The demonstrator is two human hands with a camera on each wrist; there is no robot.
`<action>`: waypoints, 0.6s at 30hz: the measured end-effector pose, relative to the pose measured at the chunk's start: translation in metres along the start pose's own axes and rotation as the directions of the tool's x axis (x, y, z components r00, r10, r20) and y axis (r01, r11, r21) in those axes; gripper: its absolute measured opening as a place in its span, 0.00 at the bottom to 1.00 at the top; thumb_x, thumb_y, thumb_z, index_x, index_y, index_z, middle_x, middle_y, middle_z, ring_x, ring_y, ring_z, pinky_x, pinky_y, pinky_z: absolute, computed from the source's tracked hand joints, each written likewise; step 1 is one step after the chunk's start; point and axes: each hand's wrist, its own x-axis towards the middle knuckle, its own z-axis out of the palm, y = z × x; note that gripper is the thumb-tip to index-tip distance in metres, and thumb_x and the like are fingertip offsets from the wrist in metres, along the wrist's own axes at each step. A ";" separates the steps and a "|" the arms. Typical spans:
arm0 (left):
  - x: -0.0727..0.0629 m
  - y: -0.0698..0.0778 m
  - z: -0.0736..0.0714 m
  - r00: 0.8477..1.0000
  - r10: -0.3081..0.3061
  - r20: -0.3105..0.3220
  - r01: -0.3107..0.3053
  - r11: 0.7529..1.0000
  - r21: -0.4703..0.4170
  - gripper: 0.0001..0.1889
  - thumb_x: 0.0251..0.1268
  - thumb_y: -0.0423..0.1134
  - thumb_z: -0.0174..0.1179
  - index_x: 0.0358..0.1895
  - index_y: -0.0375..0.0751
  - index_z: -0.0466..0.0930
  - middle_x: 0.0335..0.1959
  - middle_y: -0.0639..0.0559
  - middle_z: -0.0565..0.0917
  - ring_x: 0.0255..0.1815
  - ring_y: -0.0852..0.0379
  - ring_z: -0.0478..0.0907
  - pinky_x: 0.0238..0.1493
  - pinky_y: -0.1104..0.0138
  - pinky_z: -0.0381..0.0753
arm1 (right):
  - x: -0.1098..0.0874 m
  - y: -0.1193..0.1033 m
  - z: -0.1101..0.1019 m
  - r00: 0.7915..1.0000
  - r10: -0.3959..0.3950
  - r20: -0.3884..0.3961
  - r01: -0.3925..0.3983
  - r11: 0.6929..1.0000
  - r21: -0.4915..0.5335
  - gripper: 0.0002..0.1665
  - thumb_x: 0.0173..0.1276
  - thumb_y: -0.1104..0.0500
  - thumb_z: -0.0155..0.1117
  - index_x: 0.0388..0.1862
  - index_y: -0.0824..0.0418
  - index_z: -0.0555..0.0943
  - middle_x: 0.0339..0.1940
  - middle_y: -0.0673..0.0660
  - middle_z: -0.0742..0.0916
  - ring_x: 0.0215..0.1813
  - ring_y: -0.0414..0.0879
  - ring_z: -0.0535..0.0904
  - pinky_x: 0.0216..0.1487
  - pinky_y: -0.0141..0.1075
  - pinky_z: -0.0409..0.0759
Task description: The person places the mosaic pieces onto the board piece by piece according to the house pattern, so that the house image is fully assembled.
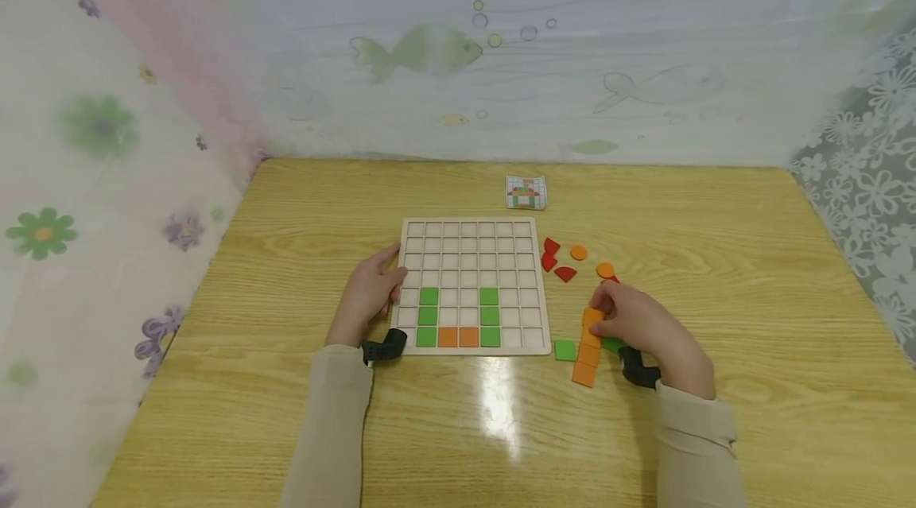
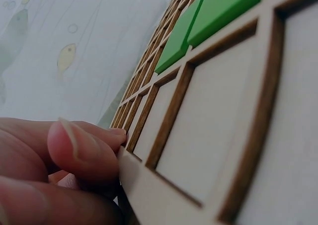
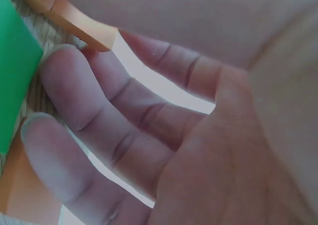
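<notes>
A pale wooden grid board (image 1: 468, 260) lies in the middle of the table. My left hand (image 1: 366, 291) holds its left edge, with the thumb and fingertips at the rim in the left wrist view. Green square tiles (image 1: 490, 316) stand in two columns in the board's lower cells, with two orange square tiles (image 1: 458, 337) between them in the bottom row. To the right of the board, my right hand (image 1: 644, 321) pinches an orange tile (image 1: 591, 316) at the top of a slanting row of orange squares (image 1: 584, 374). The palm side shows in the right wrist view.
Red quarter-round pieces (image 1: 565, 274) and orange discs (image 1: 579, 253) lie right of the board. One green tile (image 1: 564, 350) sits beside the orange row; another green piece (image 1: 612, 344) is partly under the right hand. A small pattern card (image 1: 525, 193) lies behind the board.
</notes>
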 end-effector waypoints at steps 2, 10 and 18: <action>0.000 0.000 0.000 1.000 -0.001 -0.004 0.001 1.000 0.000 0.27 0.64 0.45 0.51 0.66 0.59 0.58 0.12 0.47 0.73 0.04 0.58 0.61 0.07 0.66 0.65 | 0.000 -0.001 0.000 1.000 0.010 -0.001 -0.010 1.000 -0.007 0.17 0.53 0.60 0.68 0.38 0.62 0.71 0.30 0.54 0.75 0.32 0.47 0.68 0.33 0.37 0.67; 0.001 -0.003 0.000 1.000 0.001 -0.010 -0.001 1.000 0.002 0.27 0.64 0.45 0.51 0.66 0.59 0.58 0.13 0.47 0.74 0.04 0.58 0.61 0.07 0.66 0.64 | 0.000 -0.001 0.000 1.000 -0.020 -0.008 0.021 1.000 0.008 0.15 0.57 0.60 0.63 0.43 0.60 0.74 0.32 0.53 0.77 0.34 0.47 0.70 0.37 0.39 0.70; 0.001 -0.003 0.000 1.000 0.009 -0.012 -0.009 1.000 -0.003 0.27 0.64 0.45 0.51 0.66 0.60 0.58 0.12 0.47 0.73 0.04 0.57 0.62 0.07 0.65 0.66 | 0.000 -0.005 0.001 0.998 -0.037 -0.052 0.036 0.999 -0.024 0.14 0.61 0.52 0.61 0.44 0.55 0.76 0.29 0.51 0.75 0.32 0.46 0.68 0.34 0.37 0.67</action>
